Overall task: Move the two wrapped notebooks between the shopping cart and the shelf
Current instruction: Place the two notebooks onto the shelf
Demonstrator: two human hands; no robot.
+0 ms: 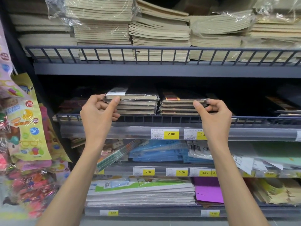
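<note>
Plastic-wrapped and dark-covered, lying on the middle shelf behind its low rail: left notebook topping one stack, right notebook topping the stack just beside it. Gripped at the outer ends: left hand with thumb on the front edge and fingers curled in beneath, right hand pinching the right notebook the same way. No shopping cart in view. Looks like the shelf end of the transfer, either lifting off or setting down; cannot tell which. Calls next for level grips and clearance over the rail, without dragging the lower copies along. Readable on the yellow price tag under the left stack: "2.00"; beside it a cut-off "1."; on lower strips "3.00" and "5.00". Small print too fine to read.
</note>
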